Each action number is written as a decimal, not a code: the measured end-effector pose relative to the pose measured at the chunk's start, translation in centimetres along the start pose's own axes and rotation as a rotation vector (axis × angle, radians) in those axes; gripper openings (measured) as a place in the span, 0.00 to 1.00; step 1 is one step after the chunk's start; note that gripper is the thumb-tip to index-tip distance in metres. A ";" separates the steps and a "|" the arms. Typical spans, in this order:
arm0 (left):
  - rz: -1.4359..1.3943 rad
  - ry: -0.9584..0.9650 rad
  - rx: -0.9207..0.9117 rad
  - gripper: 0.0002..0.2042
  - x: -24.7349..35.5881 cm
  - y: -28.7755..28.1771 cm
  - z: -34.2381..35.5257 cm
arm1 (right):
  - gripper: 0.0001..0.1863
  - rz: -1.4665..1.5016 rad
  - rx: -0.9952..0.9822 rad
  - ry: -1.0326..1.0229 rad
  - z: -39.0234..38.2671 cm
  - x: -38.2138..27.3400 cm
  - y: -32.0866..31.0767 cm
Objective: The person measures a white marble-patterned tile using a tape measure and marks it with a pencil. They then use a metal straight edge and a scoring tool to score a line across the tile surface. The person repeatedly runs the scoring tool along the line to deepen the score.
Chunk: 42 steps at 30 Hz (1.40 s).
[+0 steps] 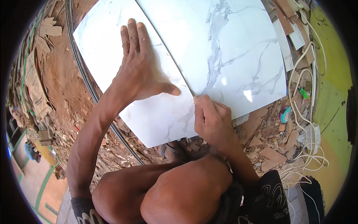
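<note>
Two white, grey-veined marble-look tile pieces lie in front of my knees, a left piece point(156, 123) and a larger right piece point(246, 71). A thin dark line runs between them. My left hand point(136, 74) lies flat on the left piece, fingers pointing away and thumb stretched toward the dark line. At the near end of that line my right hand point(212, 117) is closed in a pinch by the tile edge. Whatever its fingers hold, if anything, is hidden.
Dark cables point(89, 84) run along the dirt on the left. To the right, a teal and pink tape measure point(285, 114), a green object point(303, 93) and tangled white cable point(298, 108) lie among broken tile pieces point(273, 155). My bent knees point(186, 190) are close to the tiles' near edge.
</note>
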<state>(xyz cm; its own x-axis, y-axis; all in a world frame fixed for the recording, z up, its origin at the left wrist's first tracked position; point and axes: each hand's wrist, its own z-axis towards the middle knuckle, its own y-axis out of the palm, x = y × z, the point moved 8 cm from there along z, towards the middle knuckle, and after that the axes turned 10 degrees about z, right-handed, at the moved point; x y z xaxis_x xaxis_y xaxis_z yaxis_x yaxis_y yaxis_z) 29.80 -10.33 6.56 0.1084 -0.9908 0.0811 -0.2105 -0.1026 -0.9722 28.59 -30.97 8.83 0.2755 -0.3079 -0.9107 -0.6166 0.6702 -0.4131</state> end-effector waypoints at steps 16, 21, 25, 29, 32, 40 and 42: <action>-0.015 -0.021 -0.039 0.89 -0.2 -0.2 0.2 | 0.03 0.044 0.033 -0.024 0.8 0.3 0.3; -0.082 -0.008 -0.055 0.85 0.3 -0.6 0.5 | 0.03 0.015 0.024 -0.018 1.4 0.4 0.4; -0.078 -0.045 -0.098 0.87 -0.1 -0.5 0.3 | 0.03 0.005 0.002 -0.010 2.3 0.0 0.7; -0.079 -0.018 -0.103 0.89 0.1 0.0 0.4 | 0.04 0.024 0.076 -0.048 2.7 -0.1 0.5; -0.122 -0.015 -0.082 0.89 -0.1 -0.3 0.3 | 0.05 0.012 0.042 -0.050 5.0 -0.3 1.0; -0.113 0.014 -0.034 0.89 0.2 -0.5 0.4 | 0.06 0.024 0.059 -0.041 6.4 0.0 1.3; -0.111 0.010 -0.036 0.89 0.1 -0.7 0.6 | 0.06 0.031 0.060 -0.035 6.6 -0.1 1.2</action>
<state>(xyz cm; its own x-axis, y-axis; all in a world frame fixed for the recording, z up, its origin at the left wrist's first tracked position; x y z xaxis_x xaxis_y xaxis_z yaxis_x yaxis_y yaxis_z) 30.51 -10.33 7.12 0.1235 -0.9740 0.1901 -0.2325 -0.2147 -0.9486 32.70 -25.74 8.37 0.2836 -0.2631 -0.9222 -0.5800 0.7187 -0.3834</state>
